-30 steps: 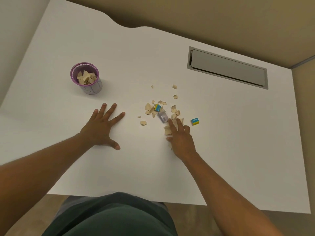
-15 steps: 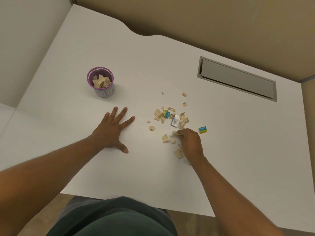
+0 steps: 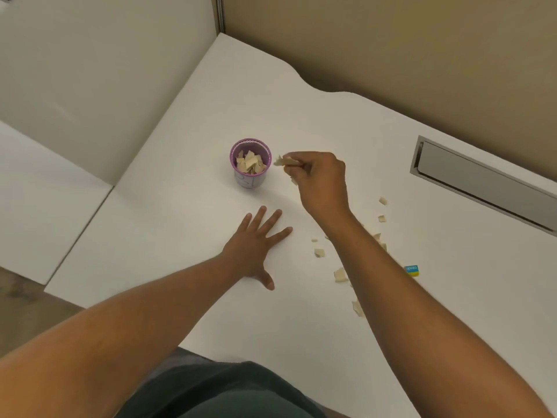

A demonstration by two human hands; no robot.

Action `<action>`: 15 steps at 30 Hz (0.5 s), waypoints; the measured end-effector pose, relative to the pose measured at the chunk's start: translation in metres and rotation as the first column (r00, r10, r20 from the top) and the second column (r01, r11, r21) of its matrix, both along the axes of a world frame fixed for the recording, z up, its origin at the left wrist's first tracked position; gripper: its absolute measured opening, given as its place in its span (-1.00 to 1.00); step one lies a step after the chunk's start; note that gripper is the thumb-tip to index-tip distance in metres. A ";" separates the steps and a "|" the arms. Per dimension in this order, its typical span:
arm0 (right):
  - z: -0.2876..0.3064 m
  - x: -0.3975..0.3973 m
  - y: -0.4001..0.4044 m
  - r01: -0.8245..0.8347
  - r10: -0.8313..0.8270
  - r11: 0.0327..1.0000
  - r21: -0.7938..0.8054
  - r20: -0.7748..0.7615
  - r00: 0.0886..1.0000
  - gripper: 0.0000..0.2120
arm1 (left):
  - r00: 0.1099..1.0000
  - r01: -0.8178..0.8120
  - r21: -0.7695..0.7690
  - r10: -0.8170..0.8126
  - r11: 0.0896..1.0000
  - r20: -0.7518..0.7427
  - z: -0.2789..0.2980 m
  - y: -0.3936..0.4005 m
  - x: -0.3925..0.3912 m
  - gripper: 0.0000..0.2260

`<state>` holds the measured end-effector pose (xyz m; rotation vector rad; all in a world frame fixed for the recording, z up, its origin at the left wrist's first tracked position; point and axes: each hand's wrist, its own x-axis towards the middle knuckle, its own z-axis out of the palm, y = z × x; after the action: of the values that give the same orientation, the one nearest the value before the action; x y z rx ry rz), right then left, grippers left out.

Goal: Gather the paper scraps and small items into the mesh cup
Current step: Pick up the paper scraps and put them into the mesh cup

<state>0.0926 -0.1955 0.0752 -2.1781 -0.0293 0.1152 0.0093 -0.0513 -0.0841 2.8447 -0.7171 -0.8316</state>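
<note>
My right hand (image 3: 319, 179) pinches paper scraps (image 3: 284, 161) just right of the mesh cup (image 3: 250, 164), its mouth lying leftward, while my left hand (image 3: 256, 245) rests flat, fingers spread.

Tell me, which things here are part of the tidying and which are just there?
Part of the job:
- purple cup
- scraps in the right hand
- loose scraps
- blue and yellow block

Just there:
- left hand, flat on the desk
- grey hatch
</note>
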 end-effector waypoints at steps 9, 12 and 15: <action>-0.024 0.072 0.072 -0.394 0.342 0.770 -0.502 -0.197 0.919 -0.72 | 1.000 -0.014 -0.022 0.014 1.000 -0.002 -0.003 0.001 -0.001 0.33; -0.029 0.076 0.072 -0.398 0.355 0.764 -0.507 -0.184 0.917 -0.69 | 1.000 -0.014 -0.029 0.014 0.999 -0.003 -0.004 0.002 -0.001 0.32; -0.030 0.078 0.069 -0.330 0.292 0.859 -0.391 -0.155 0.944 -0.61 | 1.000 -0.010 -0.031 0.010 0.999 -0.005 -0.003 0.002 -0.001 0.31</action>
<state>0.1707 -0.1263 0.0455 -2.5747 -0.3370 0.4415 0.0085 -0.0493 -0.0867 2.8159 -0.7076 -0.8188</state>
